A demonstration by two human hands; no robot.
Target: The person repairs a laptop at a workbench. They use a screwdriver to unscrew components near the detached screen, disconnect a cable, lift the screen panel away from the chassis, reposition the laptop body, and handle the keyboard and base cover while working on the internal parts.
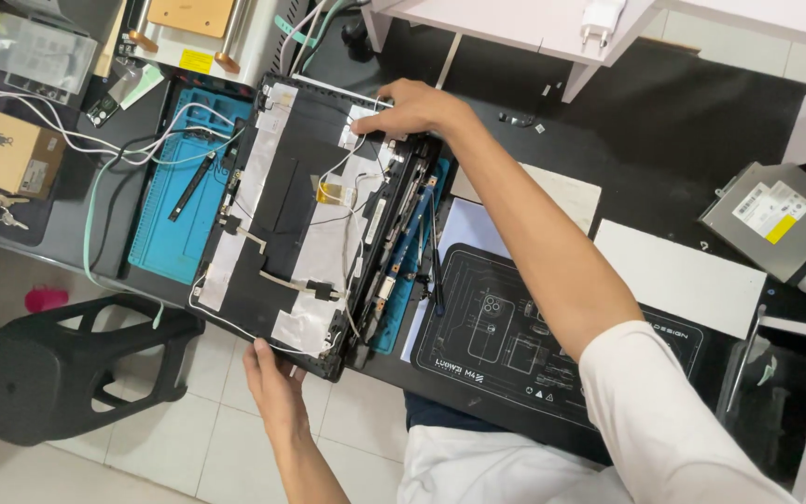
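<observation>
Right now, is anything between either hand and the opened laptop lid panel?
Nothing visible. The left hand already grips the near edge of the laptop lid panel, and the right hand rests on its far edge among the thin cables. Both touch it directly.

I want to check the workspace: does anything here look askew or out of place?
Yes. The opened laptop lid lies askew, its near corner overhanging the table edge, held by the left hand and the right hand. Loose white cables sprawl across the blue mat.
</observation>
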